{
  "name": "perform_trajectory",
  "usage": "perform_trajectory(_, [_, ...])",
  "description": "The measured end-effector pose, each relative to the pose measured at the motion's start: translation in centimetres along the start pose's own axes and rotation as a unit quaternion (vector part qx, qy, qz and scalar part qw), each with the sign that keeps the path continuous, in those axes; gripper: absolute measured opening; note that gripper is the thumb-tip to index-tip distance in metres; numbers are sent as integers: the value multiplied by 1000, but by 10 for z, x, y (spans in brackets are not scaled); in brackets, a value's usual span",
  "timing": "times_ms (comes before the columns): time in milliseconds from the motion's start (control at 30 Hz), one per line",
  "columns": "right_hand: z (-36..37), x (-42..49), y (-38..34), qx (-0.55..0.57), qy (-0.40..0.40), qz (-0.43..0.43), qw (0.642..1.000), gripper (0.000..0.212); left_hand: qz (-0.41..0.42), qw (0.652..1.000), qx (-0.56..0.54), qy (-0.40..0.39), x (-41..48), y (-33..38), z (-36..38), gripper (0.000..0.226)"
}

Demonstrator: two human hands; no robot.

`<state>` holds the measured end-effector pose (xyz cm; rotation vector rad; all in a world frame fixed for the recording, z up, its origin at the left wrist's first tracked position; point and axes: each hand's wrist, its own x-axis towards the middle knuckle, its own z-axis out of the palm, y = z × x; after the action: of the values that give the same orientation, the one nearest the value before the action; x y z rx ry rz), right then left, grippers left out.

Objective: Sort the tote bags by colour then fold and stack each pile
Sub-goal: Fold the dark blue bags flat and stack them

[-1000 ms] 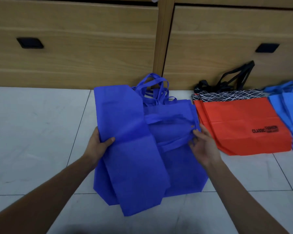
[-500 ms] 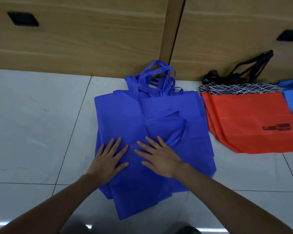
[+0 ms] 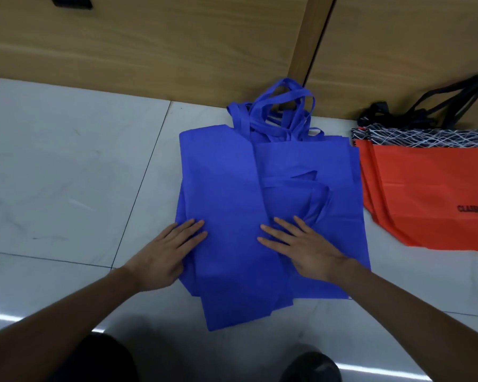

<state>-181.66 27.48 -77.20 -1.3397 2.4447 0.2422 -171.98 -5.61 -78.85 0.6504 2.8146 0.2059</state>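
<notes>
Tiled floor [image 3: 66, 175] in front of a wooden cabinet [image 3: 177, 45], no worktop. Left hand [image 3: 163, 255] lies flat w/ straight fingers, gripping nothing, palm on the near-left edge of the royal-blue tote bag pile [image 3: 340, 216]. That pile sits mid-floor w/ its handles [image 3: 276, 111] bunched against the cabinet base. On top lies a blue bag folded lengthwise into a strip [image 3: 226, 202], skewed, its near end overhanging the pile toward the person. Right hand [image 3: 307, 249] is also flat, fingers spread, holding nothing. It presses the pile just right of the strip, just below a loose handle loop [image 3: 319, 199]. Just right of the pile, nearly touching: orange-red tote bags [image 3: 425, 194] fanned flat, w/ black-and-white patterned bags [image 3: 425, 137] at their far edge. Step, prob.: colours look sorted as far as shown, so this is the fold stage on the blues, i.e. smoothing a crease. Nxt move needs the loose loop tucked in. Then a crosswise fold, near end to far, edges squared. Thin fabric may spring open unless one hand pins it.
</notes>
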Motion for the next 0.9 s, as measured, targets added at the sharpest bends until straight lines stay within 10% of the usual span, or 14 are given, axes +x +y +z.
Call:
perform_trajectory(400, [0,8,2,226,43,51,972,65,-177,943,-261,110,29,7,-21,70])
perform_trajectory(533, [-14,27,-7,374,169,205,889,16,-236,915,-299,130,40,2,-24,45])
perform_trajectory(667, [-37,50,-5,608,199,236,731,26,-293,840,-415,187,49,2,-26,43])
perform_trajectory(900, [-43,93,8,636,184,329,673,45,-411,759,-455,218,72,0,-26,40])
